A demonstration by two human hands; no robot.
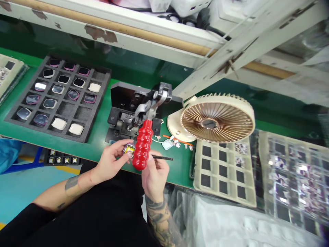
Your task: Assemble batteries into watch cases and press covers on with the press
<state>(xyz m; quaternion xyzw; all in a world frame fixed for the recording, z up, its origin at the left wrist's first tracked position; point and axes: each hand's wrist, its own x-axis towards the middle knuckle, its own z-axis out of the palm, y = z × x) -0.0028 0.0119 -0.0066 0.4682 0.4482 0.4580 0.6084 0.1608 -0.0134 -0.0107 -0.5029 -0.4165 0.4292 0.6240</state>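
My left hand (111, 160) pinches a small watch-like part (129, 150) with a yellow piece inside, near the bench's front edge. Just to its right, my right hand (155, 175) has its fingers closed around a thin dark tool (164, 157) that points right. The red ribbed handle (143, 145) of a toggle clamp hangs over the gap between the hands and partly hides the right fingers. Behind them stands the black clamp fixture (123, 120). Whether the tool touches the part cannot be made out.
A dark foam tray (65, 108) of watch cases lies at the left. Right of the fixture stands a cream fan (217, 118), with small scraps and a clear piece (167, 144) before it. Compartment trays (223, 171) fill the right. A smaller black tray (61, 158) sits lower left.
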